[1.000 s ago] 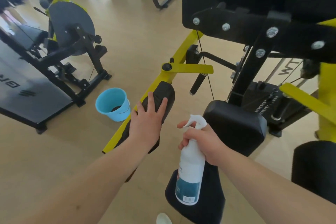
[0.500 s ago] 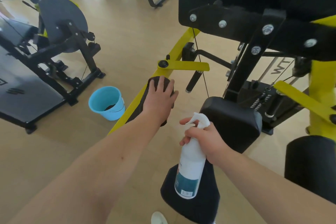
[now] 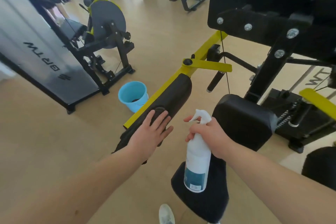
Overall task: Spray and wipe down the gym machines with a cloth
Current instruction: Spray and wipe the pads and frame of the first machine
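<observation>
head view, the only one i have: the left hand [image 3: 152, 132] lies flat with its fingers straight and a little spread. it presses a dark cloth [image 3: 159, 110] onto the long black arm pad [image 3: 176, 91] that runs along the machine's yellow bar [image 3: 205, 46]. the cloth is nearly the pad's colour, so i make out only a rounded edge past the fingertips. the right hand [image 3: 209, 134] is clamped round the neck of the white spray bottle [image 3: 197, 165], with the forefinger out by the trigger and the nozzle aimed toward the arm pad. the bottle hangs upright in the air, touching nothing else. i see no mist, so i cannot tell whether it is spraying. a blue bucket [image 3: 131, 94] stands on the floor just beyond the bar, and a square seat pad [image 3: 245, 120] sits right of the bottle.

i judge this to be the wiping step on the arm pad, with the hand on its near half. the far end by the yellow pivot looks like the stretch to cover next. that calls for a firm, flat push along the pad's length, with the cloth trapped under the palm so it doesn't slide off the rounded side. the seat pad looks a likely target for the bottle afterwards.
</observation>
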